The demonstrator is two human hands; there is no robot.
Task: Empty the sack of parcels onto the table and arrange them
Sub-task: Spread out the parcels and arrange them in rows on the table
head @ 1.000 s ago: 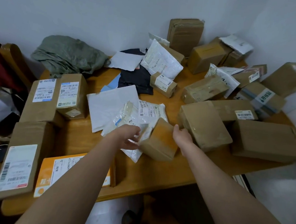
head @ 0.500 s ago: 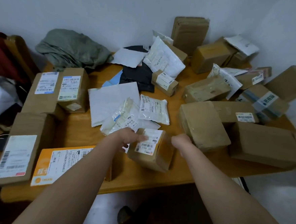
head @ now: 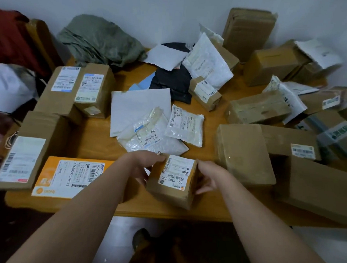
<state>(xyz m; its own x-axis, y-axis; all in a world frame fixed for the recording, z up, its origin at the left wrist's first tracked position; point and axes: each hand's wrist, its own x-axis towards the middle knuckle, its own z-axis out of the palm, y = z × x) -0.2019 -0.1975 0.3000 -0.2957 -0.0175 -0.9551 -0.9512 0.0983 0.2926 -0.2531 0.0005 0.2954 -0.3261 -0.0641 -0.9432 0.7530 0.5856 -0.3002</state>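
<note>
A small brown cardboard parcel (head: 172, 182) with a white label on top sits near the front edge of the wooden table (head: 97, 146). My left hand (head: 143, 166) grips its left side and my right hand (head: 210, 178) grips its right side. Many parcels cover the table: an orange box (head: 66, 177) and tall brown boxes (head: 25, 149) at the left, white plastic mailers (head: 147, 133) in the middle, and large brown boxes (head: 245, 152) at the right. The crumpled green sack (head: 101, 40) lies at the back left against the wall.
A black mailer (head: 172, 82) and a white bubble mailer (head: 208, 62) lie at the back centre. Stacked cartons (head: 269, 64) fill the back right corner. A white bag (head: 9, 89) and a red cloth (head: 8, 37) are beyond the table's left edge.
The small parcel was turned from its side so its label faces up, and it came down onto the table nearer the front edge. Both hands stayed on it.
</note>
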